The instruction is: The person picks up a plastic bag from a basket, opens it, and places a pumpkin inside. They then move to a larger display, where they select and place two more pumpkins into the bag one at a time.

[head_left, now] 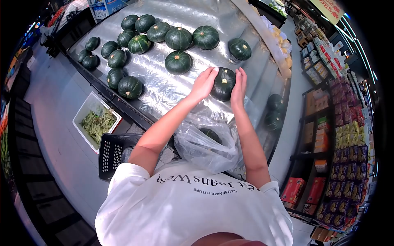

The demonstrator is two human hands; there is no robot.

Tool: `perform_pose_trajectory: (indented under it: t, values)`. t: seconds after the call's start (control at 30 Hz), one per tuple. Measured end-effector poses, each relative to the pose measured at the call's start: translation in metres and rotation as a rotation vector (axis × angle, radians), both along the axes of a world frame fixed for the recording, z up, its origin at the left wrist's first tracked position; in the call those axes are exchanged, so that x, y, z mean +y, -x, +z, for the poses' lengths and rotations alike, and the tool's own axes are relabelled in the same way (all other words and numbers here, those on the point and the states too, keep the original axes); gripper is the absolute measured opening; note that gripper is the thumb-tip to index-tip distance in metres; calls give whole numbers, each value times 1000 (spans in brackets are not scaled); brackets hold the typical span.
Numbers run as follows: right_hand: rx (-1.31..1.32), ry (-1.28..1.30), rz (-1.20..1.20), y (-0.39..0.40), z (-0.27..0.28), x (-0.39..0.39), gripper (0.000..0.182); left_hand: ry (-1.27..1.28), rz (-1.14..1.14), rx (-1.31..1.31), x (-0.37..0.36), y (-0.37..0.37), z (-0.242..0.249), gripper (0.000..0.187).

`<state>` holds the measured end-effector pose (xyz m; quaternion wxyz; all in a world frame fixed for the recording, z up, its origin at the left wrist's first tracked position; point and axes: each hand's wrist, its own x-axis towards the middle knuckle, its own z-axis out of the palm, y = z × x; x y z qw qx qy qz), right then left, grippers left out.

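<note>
At far left, a light grey tiled floor (53, 88) runs between dark shelving and the bench. On the floor beside the bench's left edge stands a white rectangular tub (80, 119) of wilted green leaves (98, 125). Right of it, close to the near left part of that edge, is a black plastic basket with rows of holes (107, 153).

The bench (156, 86) is covered in wrinkled, shiny silver sheeting. Dark green, round, ribbed pumpkins (130, 87) lie along its left edge, and more form a loose row toward the far edge. One single pumpkin (178, 62) sits just below that row, near the middle.

Next come the person's bare hands, reaching out from a white T-shirt with black lettering (197, 217). The left hand (204, 84) presses the left side of a dark green, glossy round pumpkin with a pale stem (224, 84); the right hand (238, 92) cups its right side, fingers extended. Together they grasp it over the middle of the bench; whether it touches the sheeting cannot be told. Between the forearms, at the near edge, lies a crumpled clear plastic bag (205, 153); a dark green rounded shape (211, 134) shows at it.

Farther right, a lone pumpkin (240, 49) lies beyond the right hand, and two shadowed pumpkins (274, 119) sit by the right edge. Past an aisle, shelves hold colourful packages (349, 160).
</note>
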<state>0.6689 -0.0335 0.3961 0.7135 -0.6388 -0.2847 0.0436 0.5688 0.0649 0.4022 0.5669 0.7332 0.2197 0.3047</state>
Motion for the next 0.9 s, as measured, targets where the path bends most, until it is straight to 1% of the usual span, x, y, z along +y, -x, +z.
perform_pose_trajectory:
  t: [0.03, 0.07, 0.13, 0.23, 0.27, 0.3, 0.33, 0.37, 0.43, 0.5, 0.57, 0.63, 0.67, 0.77, 0.8, 0.83, 0.87, 0.9]
  values:
    - [-27, 6, -19, -6, -5, 2, 49, -93, 52, 6, -3, -1, -1, 53]
    - [-71, 32, -44, -11, -11, 1, 48, -116, 74, -13, -2, -2, -4, 52]
    - [-153, 86, -95, -3, -3, -3, 48, -160, 117, -45, 0, 2, -9, 50]
    - [-279, 157, -165, 15, 18, -4, 47, -13, 138, -124, 12, 22, -10, 44]
    - [-320, 120, -122, 23, 29, -3, 46, -1, 215, -175, 17, 33, -7, 38]
    - [-361, 85, -79, 35, 42, -4, 46, -64, 333, -283, 26, 40, -7, 35]
    - [-400, 49, -38, 44, 51, 0, 45, -3, 456, -314, 40, 43, -12, 34]
    - [-310, -10, 127, 51, 52, 9, 46, 21, 524, -364, 57, 43, -19, 36]
    - [-78, -122, 433, 64, 51, 37, 48, -31, 621, -351, 87, 37, -23, 39]
    - [126, -2, 492, 59, 28, 78, 53, 141, 559, -342, 112, 31, -27, 42]
    - [84, 132, 449, 51, 4, 109, 58, 313, 503, -310, 125, 26, -25, 45]
    - [116, 203, 443, 46, -11, 129, 59, 488, 456, -249, 132, 22, -26, 48]
    - [156, 191, 455, 46, -18, 136, 60, 503, 443, -257, 138, 20, -33, 50]
    - [262, 107, 486, 49, -28, 142, 63, 634, 321, -330, 125, 30, -23, 58]
    - [283, 70, 494, 51, -28, 140, 64, 661, 319, -378, 113, 37, -14, 58]
    - [288, 40, 503, 55, -23, 134, 65, 656, 309, -436, 109, 42, -16, 56]
    - [283, 20, 513, 59, -20, 126, 66, 709, 290, -487, 104, 48, -20, 55]
    - [279, 2, 522, 67, -12, 115, 67, 764, 270, -534, 91, 58, -13, 55]
